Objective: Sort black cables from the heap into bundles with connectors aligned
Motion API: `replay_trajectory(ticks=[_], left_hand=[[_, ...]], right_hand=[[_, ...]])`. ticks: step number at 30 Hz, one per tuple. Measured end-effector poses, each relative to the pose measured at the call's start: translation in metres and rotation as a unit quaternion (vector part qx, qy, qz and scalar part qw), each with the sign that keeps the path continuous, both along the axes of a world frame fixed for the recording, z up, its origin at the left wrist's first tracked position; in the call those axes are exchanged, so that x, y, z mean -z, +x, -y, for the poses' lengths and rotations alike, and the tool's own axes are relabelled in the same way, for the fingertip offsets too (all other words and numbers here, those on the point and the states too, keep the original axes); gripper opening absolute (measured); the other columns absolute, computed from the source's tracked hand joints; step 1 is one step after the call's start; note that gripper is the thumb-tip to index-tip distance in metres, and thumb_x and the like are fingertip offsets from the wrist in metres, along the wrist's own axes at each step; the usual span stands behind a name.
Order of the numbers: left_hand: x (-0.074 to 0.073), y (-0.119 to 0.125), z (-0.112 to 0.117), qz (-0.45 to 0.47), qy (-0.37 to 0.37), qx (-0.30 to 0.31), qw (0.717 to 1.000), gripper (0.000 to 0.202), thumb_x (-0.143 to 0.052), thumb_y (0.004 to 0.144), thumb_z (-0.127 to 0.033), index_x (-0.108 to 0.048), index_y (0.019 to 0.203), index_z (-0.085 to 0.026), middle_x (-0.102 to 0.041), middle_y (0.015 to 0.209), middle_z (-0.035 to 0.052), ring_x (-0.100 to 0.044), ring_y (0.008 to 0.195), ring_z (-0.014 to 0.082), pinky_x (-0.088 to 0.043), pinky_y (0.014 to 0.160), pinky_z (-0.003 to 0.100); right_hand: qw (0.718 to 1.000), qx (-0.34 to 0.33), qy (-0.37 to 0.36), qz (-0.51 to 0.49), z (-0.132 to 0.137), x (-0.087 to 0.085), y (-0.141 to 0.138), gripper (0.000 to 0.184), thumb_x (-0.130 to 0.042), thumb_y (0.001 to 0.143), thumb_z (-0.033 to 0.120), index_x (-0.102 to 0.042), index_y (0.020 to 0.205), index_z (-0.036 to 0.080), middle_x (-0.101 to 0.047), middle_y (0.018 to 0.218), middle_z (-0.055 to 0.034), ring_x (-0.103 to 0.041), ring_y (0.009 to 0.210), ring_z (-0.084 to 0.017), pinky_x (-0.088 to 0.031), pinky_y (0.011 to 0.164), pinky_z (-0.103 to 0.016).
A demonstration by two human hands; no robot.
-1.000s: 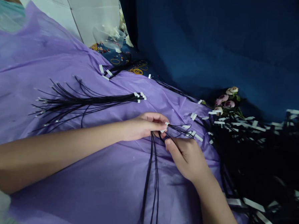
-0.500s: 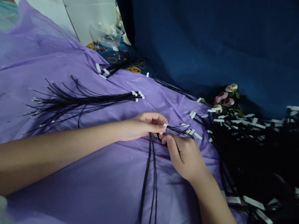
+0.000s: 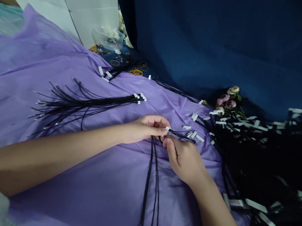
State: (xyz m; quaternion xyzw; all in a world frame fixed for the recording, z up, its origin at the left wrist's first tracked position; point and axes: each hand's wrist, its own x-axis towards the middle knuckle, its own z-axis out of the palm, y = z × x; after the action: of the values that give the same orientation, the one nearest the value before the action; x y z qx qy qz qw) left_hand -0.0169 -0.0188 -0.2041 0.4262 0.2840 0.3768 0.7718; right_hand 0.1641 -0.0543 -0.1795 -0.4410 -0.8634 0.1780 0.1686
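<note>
My left hand [image 3: 146, 129] is closed, its fingers pinching the top ends of a few black cords [image 3: 151, 180] that trail down toward me over the purple sheet [image 3: 92, 177]. A small white tag [image 3: 167, 128] shows at its fingertips. My right hand [image 3: 182, 157] is closed too, thumb and fingers pinched on the same cords right beside the left hand. A short loop of cord [image 3: 184, 136] runs off to the right from between the two hands.
A bundle of black cords with white tags [image 3: 90, 102] lies fanned out at the left. A big tangled heap of tagged cords [image 3: 260, 152] fills the right. Small artificial flowers [image 3: 227, 100] sit by the blue cloth [image 3: 220, 45]. A clear bowl [image 3: 108, 38] and yellow rubber bands [image 3: 136, 71] are farther back.
My right hand has slid a little up and left, closing in on the left hand's fingertips. The cord loop to the right has flattened. The left hand has barely moved.
</note>
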Motion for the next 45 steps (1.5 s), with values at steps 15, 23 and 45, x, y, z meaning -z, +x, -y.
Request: replay_trajectory(ticks=[15, 23, 45], left_hand=[[-0.002, 0.001, 0.000, 0.001, -0.033, -0.029, 0.999, 0.014, -0.072, 0.076, -0.018, -0.064, 0.087, -0.014, -0.061, 0.074, -0.0005, -0.058, 0.069, 0.0089, -0.044, 0.069, 0.025], [-0.003, 0.001, -0.002, 0.032, -0.078, -0.095, 0.992, 0.019, -0.074, 0.074, -0.021, -0.061, 0.087, -0.015, -0.060, 0.077, -0.0003, -0.060, 0.068, 0.0109, -0.046, 0.067, 0.026], [0.000, 0.001, -0.007, 0.070, -0.115, -0.130, 0.982, 0.012, -0.068, 0.078, -0.015, -0.059, 0.085, -0.013, -0.060, 0.080, 0.0008, -0.061, 0.069, 0.0106, -0.048, 0.065, 0.024]], right_hand=[[0.999, 0.019, 0.016, 0.027, 0.000, -0.001, 0.000, 0.035, -0.030, 0.098, 0.032, -0.061, 0.088, 0.018, -0.065, 0.062, -0.0046, -0.061, 0.054, -0.016, -0.031, 0.051, -0.026], [0.970, 0.106, 0.188, -0.113, -0.002, 0.002, 0.005, 0.018, -0.054, 0.090, 0.024, -0.057, 0.106, 0.018, -0.065, 0.087, -0.0070, -0.062, 0.075, -0.018, -0.048, 0.066, -0.028], [0.988, -0.103, 0.116, 0.017, 0.008, 0.010, -0.006, 0.020, -0.055, 0.088, 0.010, -0.069, 0.095, 0.022, -0.067, 0.092, -0.0003, -0.066, 0.073, -0.011, -0.045, 0.058, -0.020]])
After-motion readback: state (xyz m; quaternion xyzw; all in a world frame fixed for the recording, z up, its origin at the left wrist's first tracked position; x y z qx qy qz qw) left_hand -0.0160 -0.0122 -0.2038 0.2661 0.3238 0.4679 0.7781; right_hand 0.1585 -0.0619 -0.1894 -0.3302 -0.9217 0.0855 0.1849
